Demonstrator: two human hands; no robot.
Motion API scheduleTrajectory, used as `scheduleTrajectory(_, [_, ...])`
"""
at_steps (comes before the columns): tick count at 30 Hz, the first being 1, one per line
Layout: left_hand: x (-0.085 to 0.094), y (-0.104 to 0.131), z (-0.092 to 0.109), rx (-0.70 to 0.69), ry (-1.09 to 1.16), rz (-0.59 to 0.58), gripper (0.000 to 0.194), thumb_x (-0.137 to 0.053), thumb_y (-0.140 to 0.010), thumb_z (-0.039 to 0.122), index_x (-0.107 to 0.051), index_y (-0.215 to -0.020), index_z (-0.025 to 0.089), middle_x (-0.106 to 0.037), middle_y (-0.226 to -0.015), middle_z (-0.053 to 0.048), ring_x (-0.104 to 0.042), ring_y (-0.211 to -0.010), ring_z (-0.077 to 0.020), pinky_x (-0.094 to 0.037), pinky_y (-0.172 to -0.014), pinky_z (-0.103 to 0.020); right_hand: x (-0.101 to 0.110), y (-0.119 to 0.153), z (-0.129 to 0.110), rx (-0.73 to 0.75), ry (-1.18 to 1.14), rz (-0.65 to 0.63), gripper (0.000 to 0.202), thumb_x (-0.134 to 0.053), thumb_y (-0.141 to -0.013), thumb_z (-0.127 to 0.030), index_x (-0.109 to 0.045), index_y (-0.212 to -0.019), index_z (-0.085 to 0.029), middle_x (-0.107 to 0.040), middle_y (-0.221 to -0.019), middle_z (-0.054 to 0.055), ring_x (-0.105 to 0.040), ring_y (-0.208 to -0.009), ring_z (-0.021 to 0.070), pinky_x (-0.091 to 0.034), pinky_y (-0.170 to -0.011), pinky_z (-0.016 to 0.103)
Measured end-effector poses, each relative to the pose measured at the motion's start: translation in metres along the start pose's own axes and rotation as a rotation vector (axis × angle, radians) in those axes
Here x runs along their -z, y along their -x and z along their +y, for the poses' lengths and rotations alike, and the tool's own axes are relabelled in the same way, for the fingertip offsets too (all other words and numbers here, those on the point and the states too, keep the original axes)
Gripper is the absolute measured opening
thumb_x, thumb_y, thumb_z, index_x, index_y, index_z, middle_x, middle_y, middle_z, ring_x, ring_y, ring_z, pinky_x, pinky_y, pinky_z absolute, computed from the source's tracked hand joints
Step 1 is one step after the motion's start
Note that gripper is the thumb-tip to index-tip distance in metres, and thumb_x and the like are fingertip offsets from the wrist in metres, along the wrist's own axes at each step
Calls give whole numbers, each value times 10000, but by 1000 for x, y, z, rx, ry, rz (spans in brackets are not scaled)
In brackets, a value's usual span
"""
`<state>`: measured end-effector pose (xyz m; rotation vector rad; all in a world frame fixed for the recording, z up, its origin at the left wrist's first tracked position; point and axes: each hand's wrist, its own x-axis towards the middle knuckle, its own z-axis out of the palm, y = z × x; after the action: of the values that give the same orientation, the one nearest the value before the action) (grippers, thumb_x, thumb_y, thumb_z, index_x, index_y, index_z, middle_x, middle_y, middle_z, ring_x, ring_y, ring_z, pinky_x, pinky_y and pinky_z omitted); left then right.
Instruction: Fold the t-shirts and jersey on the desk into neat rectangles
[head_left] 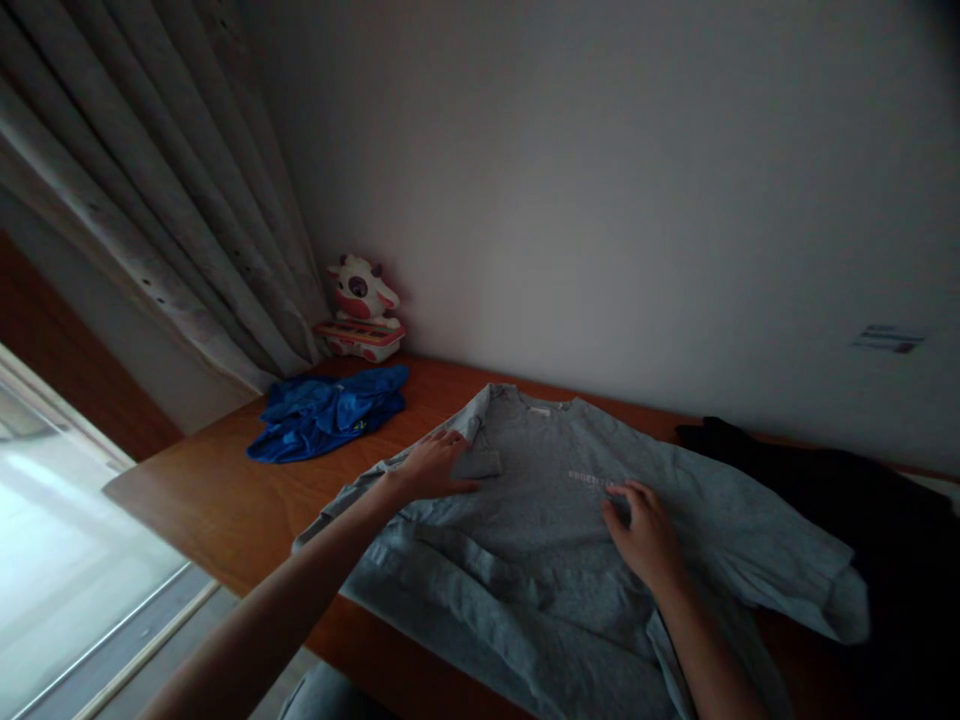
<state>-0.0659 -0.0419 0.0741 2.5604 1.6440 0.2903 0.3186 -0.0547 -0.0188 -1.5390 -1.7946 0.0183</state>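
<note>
Curtain [150, 180]: pale, patterned fabric in long folds, left of and beyond the grey crew-neck shirt with pale chest lettering [532, 530].
Worktop [217, 500]: orange-brown wood, under the grey crew-neck shirt and showing to its left.
Blue cloth [322, 415]: shiny, crumpled, left of the shirt and apart from it.
Toy [361, 305]: white-and-red plastic cow with a small keyboard, behind the blue cloth, beyond the shirt's left side, near the wall [600, 200].
Left hand [435, 467]: open, palm down, fingers spread, on the left part of the shirt by a folded-over section; it grips nothing.
Shirt: spread on the worktop, neckline towards the wall, lower part rumpled in loose folds; the right sleeve extends towards the black cloth [892, 500].
Right hand [646, 530]: open, fingers loosely bent, thumb apart, at the end of the shirt's lettering; whether the fingertips press the fabric, I cannot tell.
Sticker [889, 338]: small, pale and blue, on the wall, above and right of the shirt; its print is too blurred to read.
Black cloth: dark, heaped, right of the shirt, its details lost in shadow.
</note>
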Motion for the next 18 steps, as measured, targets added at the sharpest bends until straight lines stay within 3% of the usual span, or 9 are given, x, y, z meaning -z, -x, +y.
scheduleTrajectory(5, [-10, -12, 6, 33, -1, -20, 544, -626, -875, 599, -682, -1213, 176, -699, -1172, -165, -670, -1077, -309, -494, -960, -382, -1, 0, 2, 11, -11, 6, 300, -491, -868, -447, -658, -995, -232, -625, -1135, 155, -618, -1141, 337, -491, -1020, 509])
scheduleTrajectory(8, [0, -20, 5, -32, 27, -40, 374, -693, -839, 516, -735, -1030, 197, -719, -1078, -128, -674, -1039, -282, -489, -946, -342, -2, 1, 4, 18, -10, -1, 324, -483, -871, -450, -660, -1005, -214, -623, -1136, 169, -615, -1142, 345, -489, -1016, 521])
scheduleTrajectory(10, [11, -26, -1, -6, 94, -42, 304, -745, -793, 484, -741, -946, 221, -735, -1042, -85, -688, -997, -247, -494, -906, -290, -1, 0, 3, 21, -9, 3, 316, -488, -870, -448, -659, -1003, -218, -628, -1130, 162, -617, -1140, 340, -488, -1018, 516])
scheduleTrajectory(14, [39, -32, -35, 228, 126, 53, 316, -699, -831, 486, -723, -1008, 226, -760, -979, -62, -716, -913, -243, -503, -789, -273, 2, 0, 0, 20, -9, 2, 289, -495, -868, -435, -657, -994, -231, -633, -1128, 156, -619, -1136, 338, -491, -1018, 510])
scheduleTrajectory(18, [68, -27, -94, 649, 87, 354, 484, -607, -903, 505, -642, -1255, 174, -727, -1200, -157, -687, -1100, -320, -510, -866, -351, 3, 0, -2, 2, 2, -14, 298, -491, -870, -432, -663, -1004, -229, -635, -1140, 159, -619, -1142, 337, -485, -1028, 511])
